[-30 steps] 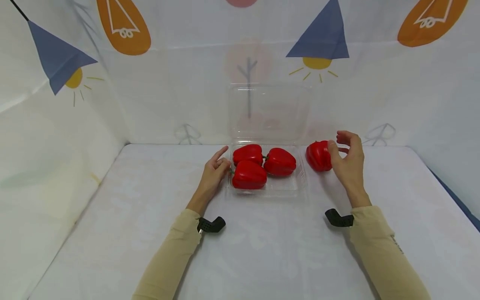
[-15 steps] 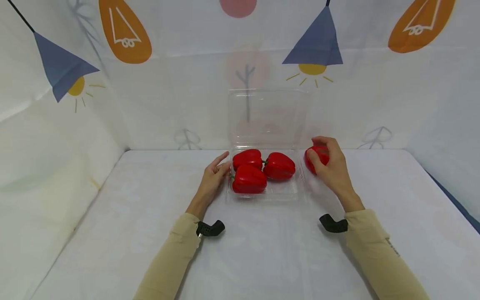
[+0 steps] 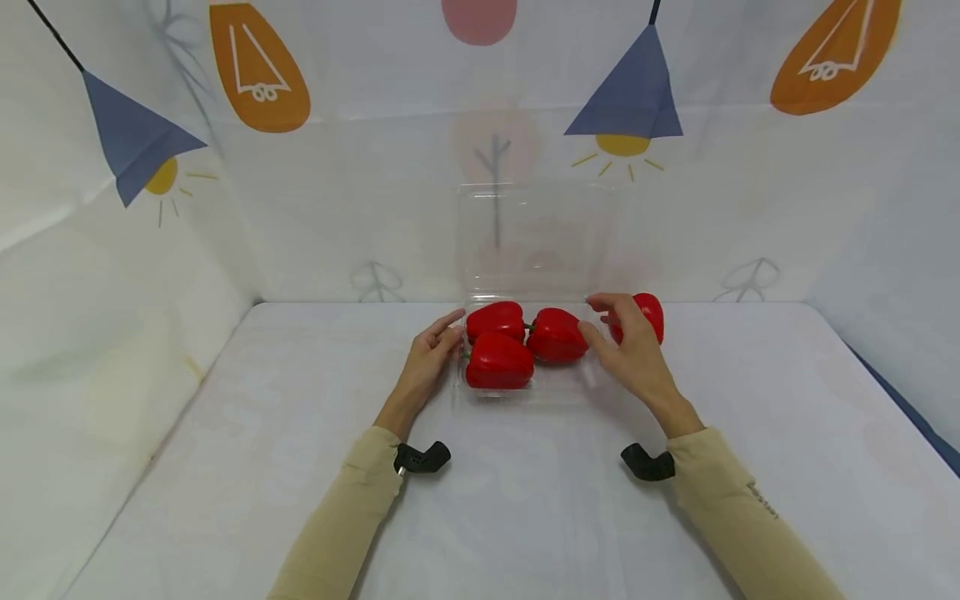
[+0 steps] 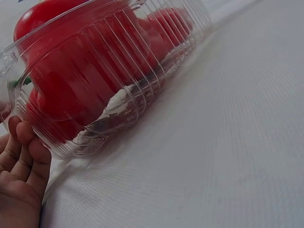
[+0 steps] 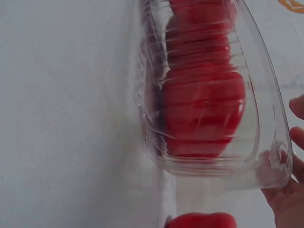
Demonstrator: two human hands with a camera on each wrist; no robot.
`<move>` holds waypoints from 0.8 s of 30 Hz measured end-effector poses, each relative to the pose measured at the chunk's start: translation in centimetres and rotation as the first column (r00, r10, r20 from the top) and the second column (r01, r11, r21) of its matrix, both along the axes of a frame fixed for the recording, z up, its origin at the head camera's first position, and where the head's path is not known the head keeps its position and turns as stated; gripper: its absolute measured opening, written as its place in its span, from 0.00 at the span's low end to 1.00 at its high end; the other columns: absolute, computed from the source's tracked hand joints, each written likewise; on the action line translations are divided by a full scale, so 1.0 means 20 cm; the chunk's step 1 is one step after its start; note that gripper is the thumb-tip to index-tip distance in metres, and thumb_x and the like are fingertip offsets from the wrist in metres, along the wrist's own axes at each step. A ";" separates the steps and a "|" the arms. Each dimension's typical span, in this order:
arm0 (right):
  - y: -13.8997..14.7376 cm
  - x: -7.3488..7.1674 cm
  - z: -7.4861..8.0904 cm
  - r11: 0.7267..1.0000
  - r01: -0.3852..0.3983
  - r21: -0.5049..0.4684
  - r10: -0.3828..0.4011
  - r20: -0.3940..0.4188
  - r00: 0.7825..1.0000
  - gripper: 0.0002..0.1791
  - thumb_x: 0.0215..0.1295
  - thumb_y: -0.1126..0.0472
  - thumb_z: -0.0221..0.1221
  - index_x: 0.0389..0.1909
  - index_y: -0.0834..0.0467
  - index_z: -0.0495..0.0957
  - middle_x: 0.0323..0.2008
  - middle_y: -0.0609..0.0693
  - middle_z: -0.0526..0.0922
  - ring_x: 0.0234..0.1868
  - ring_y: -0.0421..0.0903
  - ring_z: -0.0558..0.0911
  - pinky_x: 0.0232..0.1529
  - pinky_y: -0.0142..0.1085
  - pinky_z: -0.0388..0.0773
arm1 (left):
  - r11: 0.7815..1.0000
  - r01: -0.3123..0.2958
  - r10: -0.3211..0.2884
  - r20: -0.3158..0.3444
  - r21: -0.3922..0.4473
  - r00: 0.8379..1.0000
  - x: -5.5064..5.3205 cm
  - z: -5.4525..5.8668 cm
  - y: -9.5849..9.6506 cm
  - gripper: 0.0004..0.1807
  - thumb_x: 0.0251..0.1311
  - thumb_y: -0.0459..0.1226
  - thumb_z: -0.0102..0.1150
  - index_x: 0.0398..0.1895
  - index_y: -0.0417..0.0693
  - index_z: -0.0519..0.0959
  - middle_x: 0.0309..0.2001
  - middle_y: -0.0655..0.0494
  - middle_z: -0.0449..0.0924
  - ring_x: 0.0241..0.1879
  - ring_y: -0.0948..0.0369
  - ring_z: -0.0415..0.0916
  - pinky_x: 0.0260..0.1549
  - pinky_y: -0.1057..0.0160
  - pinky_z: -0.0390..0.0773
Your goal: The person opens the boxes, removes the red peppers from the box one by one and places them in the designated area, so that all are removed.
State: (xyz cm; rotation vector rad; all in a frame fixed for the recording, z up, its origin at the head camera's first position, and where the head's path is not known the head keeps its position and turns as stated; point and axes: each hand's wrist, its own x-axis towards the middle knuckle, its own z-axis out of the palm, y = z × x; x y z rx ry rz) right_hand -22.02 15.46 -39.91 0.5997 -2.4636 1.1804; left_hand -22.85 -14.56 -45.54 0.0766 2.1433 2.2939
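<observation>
A clear plastic clamshell box [image 3: 555, 392] holds three red bell peppers: one at the back left [image 3: 495, 318], one at the front left [image 3: 499, 363] and one at the right [image 3: 555, 335]. Its lid [image 3: 536, 237] stands raised behind. My left hand [image 3: 423, 362] rests its fingertips against the box's left side; in the left wrist view the fingers [image 4: 38, 154] touch the ribbed wall. Over the box's right rim, my right hand [image 3: 633, 354] has its fingers apart and loosely bent. A fourth bell pepper [image 3: 651, 317] lies beyond that hand, partly hidden by it.
The box sits near the back of a white-covered table [image 3: 517, 500]. A white cloth wall [image 3: 337, 192] with printed lamps closes off the back, and another cloth side [image 3: 112, 358] rises at left. Dark wrist cameras [image 3: 423, 457] stick out from both cuffs.
My right hand has moved left from the fourth pepper to the box's right rim, leaving that pepper on the table. My left hand stays at the box's left side.
</observation>
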 end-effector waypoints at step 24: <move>-0.07 0.02 -0.08 0.968 -0.124 0.217 0.126 0.003 0.992 0.32 0.55 0.60 0.67 0.60 0.57 0.67 0.59 0.54 0.68 0.61 0.51 0.69 0.55 0.50 0.75 | 1.000 0.004 -0.004 -0.035 -0.010 0.999 0.00 -0.01 0.00 0.22 0.66 0.41 0.52 0.63 0.48 0.70 0.23 0.63 0.68 0.26 0.67 0.67 0.31 0.74 0.69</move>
